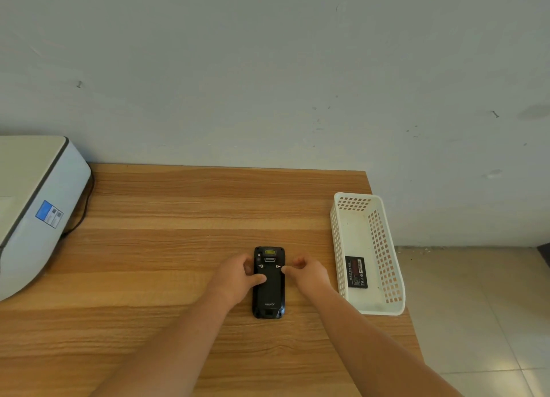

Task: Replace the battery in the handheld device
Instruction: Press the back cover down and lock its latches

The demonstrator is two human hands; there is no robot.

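Observation:
A black handheld device (pixel 268 295) lies face down on the wooden table (pixel 166 247), its back cover on and two small silver latches near its top. My left hand (pixel 238 277) grips the device's left edge, thumb pressed on the back cover. My right hand (pixel 309 273) touches the right edge, its fingertips at the right latch. A black battery (pixel 356 271) with a red label lies flat in a white perforated basket (pixel 384 247) to the right of the device.
A white printer (pixel 32 206) with a black cable stands at the table's left. The basket sits at the table's right edge, beyond which is tiled floor (pixel 476 307). A grey wall closes off the table's far side.

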